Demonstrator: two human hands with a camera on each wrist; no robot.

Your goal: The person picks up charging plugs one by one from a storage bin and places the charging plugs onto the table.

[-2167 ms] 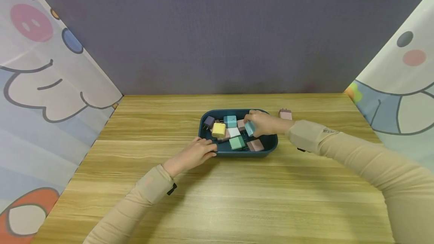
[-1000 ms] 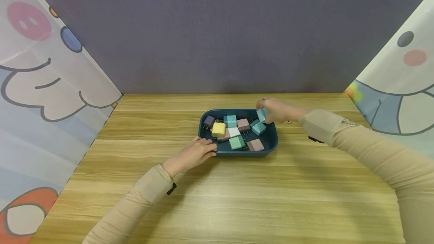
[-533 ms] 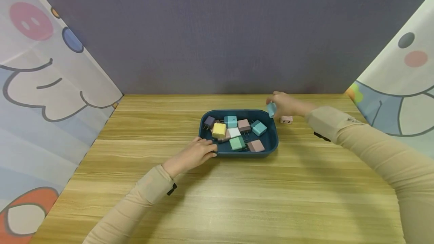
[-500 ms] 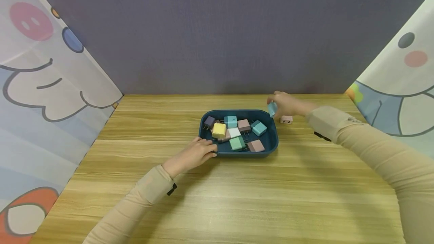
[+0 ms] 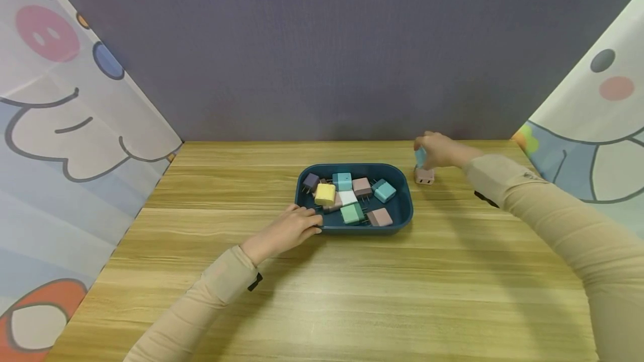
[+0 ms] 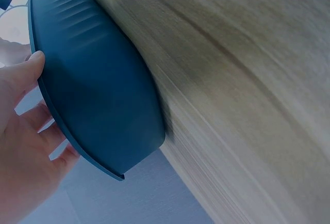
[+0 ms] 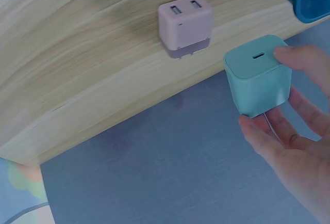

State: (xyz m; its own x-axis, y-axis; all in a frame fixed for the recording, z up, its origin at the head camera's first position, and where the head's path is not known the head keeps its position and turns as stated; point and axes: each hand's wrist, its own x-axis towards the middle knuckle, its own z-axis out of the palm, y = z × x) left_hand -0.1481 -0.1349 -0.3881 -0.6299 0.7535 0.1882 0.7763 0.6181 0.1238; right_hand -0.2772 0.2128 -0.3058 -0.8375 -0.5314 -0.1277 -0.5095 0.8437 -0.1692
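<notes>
A dark blue plastic basket (image 5: 369, 229) holds several wall chargers in blue, pink, green, white, purple and yellow. At its near left corner my left hand (image 5: 288, 229) grips the rim; in the left wrist view the thumb (image 6: 34, 65) lies on the outside of the wall. My right hand (image 5: 440, 151) pinches a light blue wall charger (image 7: 260, 77) between thumb and fingertips, raised off the table beyond the basket's right end. The charger's single slot shows on its end face. Just in front of that hand, a pink wall charger (image 7: 186, 25) with two USB ports rests on the table.
The wooden table (image 5: 392, 295) meets a grey-purple panel (image 5: 332, 49) along its back edge. Cartoon-printed sheets (image 5: 45, 127) stand at the left and right sides. In the basket, a yellow charger (image 5: 325, 194) lies on top of others.
My right hand has lifted the light blue charger out of the basket and carried it right, past the rim, to behind the pink charger. The left hand has stayed at the rim.
</notes>
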